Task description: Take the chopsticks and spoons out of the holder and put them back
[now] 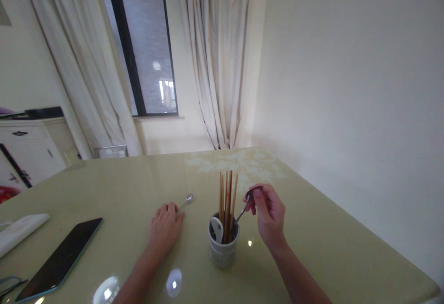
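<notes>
Right hand (269, 210) pinches a metal spoon (250, 193) by its bowl — handle reaching into the cup (223, 254). Left hand (165, 225) meets the teaspoon (189, 198) on the table (333, 234) — whether gripping, I cannot tell.

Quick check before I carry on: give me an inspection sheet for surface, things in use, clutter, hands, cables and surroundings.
Surface: table glossy, with light reflections and a pale pattern near the far edge.
Things in use: cup upright, holding chopsticks and a white spoon; a lying spoon left of it.
Clutter: tablet at left, white object beyond it; a dark item at the lower left corner is too cut off to name.
Hands: right hand grips the held spoon, handle toward the cup; left hand at the lying spoon's handle, grip unclear.
Cables: nothing seen.
Surroundings: window, curtains, cabinet, wall at right.
</notes>
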A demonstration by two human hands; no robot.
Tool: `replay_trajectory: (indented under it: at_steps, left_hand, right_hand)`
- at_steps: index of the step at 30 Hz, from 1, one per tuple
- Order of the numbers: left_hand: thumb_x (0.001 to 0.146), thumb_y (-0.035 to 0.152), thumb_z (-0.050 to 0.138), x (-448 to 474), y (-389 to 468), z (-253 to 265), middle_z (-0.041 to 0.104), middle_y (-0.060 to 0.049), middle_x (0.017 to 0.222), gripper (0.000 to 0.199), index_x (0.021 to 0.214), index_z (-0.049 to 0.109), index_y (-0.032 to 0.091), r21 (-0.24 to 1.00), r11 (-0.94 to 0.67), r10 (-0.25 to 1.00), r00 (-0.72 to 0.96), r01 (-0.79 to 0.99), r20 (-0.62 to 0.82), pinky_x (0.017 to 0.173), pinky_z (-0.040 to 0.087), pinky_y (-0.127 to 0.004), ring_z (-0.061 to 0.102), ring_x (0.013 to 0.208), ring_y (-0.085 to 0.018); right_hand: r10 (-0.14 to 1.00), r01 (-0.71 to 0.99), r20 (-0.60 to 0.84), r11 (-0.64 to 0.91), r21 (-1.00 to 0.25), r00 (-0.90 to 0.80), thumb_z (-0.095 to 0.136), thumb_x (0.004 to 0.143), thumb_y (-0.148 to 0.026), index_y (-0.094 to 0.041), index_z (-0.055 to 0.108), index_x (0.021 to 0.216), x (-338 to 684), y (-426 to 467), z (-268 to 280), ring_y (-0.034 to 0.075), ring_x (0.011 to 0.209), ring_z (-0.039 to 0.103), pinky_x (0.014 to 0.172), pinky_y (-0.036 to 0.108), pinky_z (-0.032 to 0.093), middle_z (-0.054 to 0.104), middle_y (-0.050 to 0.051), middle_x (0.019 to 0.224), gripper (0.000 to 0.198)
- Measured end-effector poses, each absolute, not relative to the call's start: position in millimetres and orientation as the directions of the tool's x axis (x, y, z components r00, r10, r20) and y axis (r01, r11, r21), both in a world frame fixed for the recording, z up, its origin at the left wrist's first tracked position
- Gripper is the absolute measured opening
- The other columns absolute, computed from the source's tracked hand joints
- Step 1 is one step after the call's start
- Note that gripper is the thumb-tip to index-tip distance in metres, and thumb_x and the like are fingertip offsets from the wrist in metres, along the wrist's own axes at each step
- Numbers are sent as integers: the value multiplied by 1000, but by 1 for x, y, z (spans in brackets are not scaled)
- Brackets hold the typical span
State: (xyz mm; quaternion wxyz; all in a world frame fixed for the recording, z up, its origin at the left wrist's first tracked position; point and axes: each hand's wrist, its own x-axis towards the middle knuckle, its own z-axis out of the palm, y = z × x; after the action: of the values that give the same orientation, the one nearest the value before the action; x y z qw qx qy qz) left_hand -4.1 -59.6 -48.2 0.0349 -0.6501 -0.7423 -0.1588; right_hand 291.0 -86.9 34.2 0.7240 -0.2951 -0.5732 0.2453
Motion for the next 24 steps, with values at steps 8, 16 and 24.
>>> replay_trajectory:
  at_steps: [8,16,24]
  left_hand:
    - [109,28,33,6,-59,-40,75,-11,99,30,103,61,18,362,33,954,-137,932,265,82,52,-36,71,90,-26]
    - [106,22,54,40,-98,-11,79,-8,103,19,121,67,24,224,-658,451,138,719,882,85,60,-28,76,93,-19]
    - [101,9,60,55,-114,-12,81,-10,115,44,142,64,25,31,-831,255,331,555,909,92,60,-31,77,103,-21]
  right_hand:
    - [684,240,727,698,-675,55,60,105,-39,-20,68,88,287,-88,28,15,61,59,57,27,47,65,1,70,27]
    - [563,258,826,801,-541,-16,66,103,-47,-22,75,115,282,-98,35,18,67,59,60,31,49,72,4,82,29]
    - [524,106,852,847,-520,-7,65,104,-23,-26,79,108,269,-112,35,20,74,71,66,32,56,79,5,84,15]
